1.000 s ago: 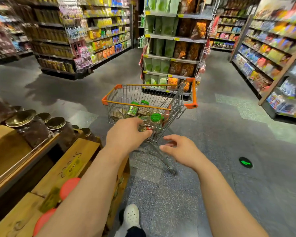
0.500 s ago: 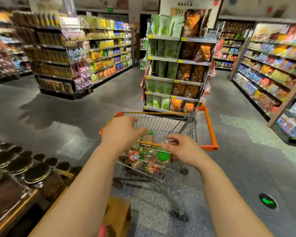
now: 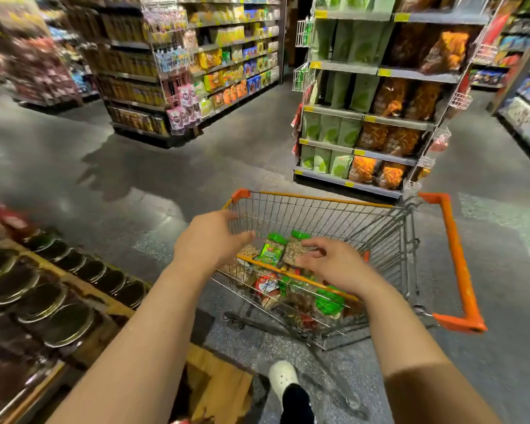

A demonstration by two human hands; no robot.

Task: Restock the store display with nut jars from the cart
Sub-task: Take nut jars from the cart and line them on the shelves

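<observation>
**Nut jars sitting in the cart, both hands reaching in**

Jars [image 3: 271,250] with green lids are piled in the wire cart [image 3: 395,240], a couple standing upright near the middle and more lying on their sides along the near edge. The right hand [image 3: 331,264] is spread just over one upright jar, fingers loosely bent and holding nothing that I can see. The left hand [image 3: 210,240] hovers at the cart's near-left rim, fingers relaxed and empty too. The cart has an orange handle [image 3: 455,261] off to the right. On the left there's a wooden display [image 3: 218,381] with rows of dark jars with metal lids [image 3: 65,325]. A white shoe [image 3: 283,377] shows below on the grey floor, and snack shelves [image 3: 367,117] stand beyond.
</observation>
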